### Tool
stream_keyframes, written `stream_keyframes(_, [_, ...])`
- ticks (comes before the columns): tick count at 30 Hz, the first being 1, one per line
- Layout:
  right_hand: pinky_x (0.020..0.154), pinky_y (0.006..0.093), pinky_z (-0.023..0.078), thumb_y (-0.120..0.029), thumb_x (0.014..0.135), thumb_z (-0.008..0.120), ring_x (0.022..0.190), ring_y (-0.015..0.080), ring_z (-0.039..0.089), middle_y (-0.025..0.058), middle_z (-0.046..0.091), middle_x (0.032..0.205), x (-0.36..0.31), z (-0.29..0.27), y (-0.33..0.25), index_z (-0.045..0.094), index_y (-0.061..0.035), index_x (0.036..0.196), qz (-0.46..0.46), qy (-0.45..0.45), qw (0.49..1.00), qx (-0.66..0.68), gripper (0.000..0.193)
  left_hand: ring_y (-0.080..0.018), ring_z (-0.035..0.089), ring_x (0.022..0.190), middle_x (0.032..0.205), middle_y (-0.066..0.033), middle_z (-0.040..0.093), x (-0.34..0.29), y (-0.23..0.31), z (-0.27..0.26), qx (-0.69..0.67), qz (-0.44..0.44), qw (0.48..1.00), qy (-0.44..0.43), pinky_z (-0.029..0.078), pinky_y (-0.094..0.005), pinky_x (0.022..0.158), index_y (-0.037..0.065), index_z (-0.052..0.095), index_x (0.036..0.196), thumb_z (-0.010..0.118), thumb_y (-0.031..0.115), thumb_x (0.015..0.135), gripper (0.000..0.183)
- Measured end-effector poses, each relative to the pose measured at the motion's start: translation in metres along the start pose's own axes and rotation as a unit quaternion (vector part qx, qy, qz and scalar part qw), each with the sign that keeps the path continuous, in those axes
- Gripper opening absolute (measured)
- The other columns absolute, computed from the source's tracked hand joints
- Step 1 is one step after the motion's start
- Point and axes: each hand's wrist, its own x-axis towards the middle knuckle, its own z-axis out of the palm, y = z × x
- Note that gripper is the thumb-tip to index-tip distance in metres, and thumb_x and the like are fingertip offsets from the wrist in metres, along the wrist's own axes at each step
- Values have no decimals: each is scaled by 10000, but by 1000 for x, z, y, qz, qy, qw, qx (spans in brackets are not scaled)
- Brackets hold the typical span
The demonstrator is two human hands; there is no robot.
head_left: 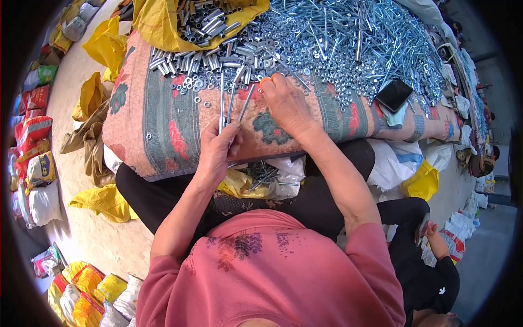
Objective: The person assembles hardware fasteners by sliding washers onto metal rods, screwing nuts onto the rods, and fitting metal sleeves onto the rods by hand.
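My left hand is closed around several long metal bolts, their upper ends fanned out over the patterned cloth. At the near edge of the hardware pile, my right hand has its fingers curled together. Orange finger covers show at its fingertips; whatever it pinches is hidden. Short metal sleeves lie at the pile's left side. Washers and nuts spread across the middle, and loose long bolts are heaped at the right.
A yellow sack spills metal sleeves at the far left. A black phone rests on a pale cloth at the right. Below the padded surface, an open bag holds bolts by my lap. Another person sits at lower right.
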Motion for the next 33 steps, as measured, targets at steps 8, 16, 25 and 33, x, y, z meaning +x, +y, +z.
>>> stream_keyframes(8, [597,376,497,-70,789,552,702,303,595,149,540,815,-9,-5,18,546,-26,881,29,4,995,93,102,-48,410,459,617,-2,511,-5,-2,7,53,9,999,4,298,-184,418,62,532,781,583,197,836,154])
stream_keyframes(16, [502,235,479,-111,833,612,590,107,584,58,606,690,-21,-22,14,575,-25,862,317,-21,750,580,99,-27,393,484,601,37,469,-7,-9,19,146,38,988,-10,300,-177,430,44,564,814,594,173,828,133])
stream_keyframes(25, [572,229,512,-63,830,616,650,110,607,51,620,780,-38,-26,-20,596,-13,861,301,94,698,643,62,-30,385,451,604,31,493,-7,-5,18,62,-32,998,-7,262,-168,391,56,572,827,620,134,823,92])
stream_keyframes(33, [616,275,467,-72,796,642,707,191,606,107,611,863,-50,-47,-16,610,-45,999,59,131,931,336,207,-47,383,432,605,0,507,-8,5,16,9,-118,991,-61,255,-168,388,55,561,821,629,151,827,117])
